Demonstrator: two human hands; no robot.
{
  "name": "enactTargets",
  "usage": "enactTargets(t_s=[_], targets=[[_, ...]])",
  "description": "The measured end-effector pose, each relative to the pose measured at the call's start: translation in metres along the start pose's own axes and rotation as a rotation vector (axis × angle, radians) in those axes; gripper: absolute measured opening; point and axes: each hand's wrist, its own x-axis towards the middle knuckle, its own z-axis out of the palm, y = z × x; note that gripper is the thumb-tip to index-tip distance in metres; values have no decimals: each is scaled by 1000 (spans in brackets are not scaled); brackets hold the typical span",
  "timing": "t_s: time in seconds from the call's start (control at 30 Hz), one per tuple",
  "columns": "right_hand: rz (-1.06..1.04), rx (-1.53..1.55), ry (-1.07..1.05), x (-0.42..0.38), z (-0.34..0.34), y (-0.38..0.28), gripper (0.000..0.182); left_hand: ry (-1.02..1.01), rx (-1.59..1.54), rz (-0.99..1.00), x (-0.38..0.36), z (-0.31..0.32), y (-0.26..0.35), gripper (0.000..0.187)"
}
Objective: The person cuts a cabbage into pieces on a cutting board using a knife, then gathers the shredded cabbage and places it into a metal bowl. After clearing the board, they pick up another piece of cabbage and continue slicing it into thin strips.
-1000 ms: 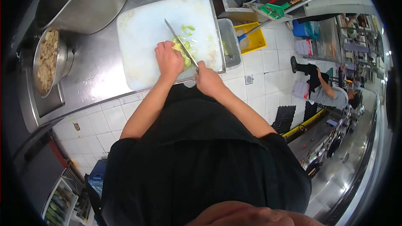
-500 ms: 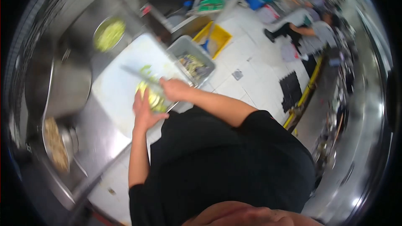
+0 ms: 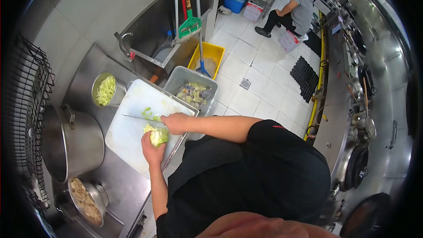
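Observation:
My left hand (image 3: 153, 150) is closed around the near side of a pale green cabbage piece (image 3: 158, 136) on the white cutting board (image 3: 124, 125). In my right hand (image 3: 177, 123) is the handle of a knife (image 3: 140, 118). Its thin blade points left across the board, just beyond the cabbage. Small green shreds (image 3: 152, 114) lie on the board by the blade. A metal bowl (image 3: 119, 94) of shredded cabbage (image 3: 105, 91) stands past the board's far left corner.
Left of the board are a large steel pot (image 3: 83, 145) and a bowl (image 3: 102, 196) of pale pieces. A grey bin (image 3: 172, 78) of scraps and a yellow bucket (image 3: 218, 53) stand beyond the board. A person (image 3: 299, 11) sits low farther off.
The view has shifted and sharpened. My left hand has gone from spread fingers over the cabbage to a grip on its near side. The knife now lies flatter across the view.

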Motion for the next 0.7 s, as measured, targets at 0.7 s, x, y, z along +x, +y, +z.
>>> enactTargets(t_s=[0.7], targets=[[30,-31,-77,-3,-2,-6,34,-286,-500,-887,80,-80,-91,58]])
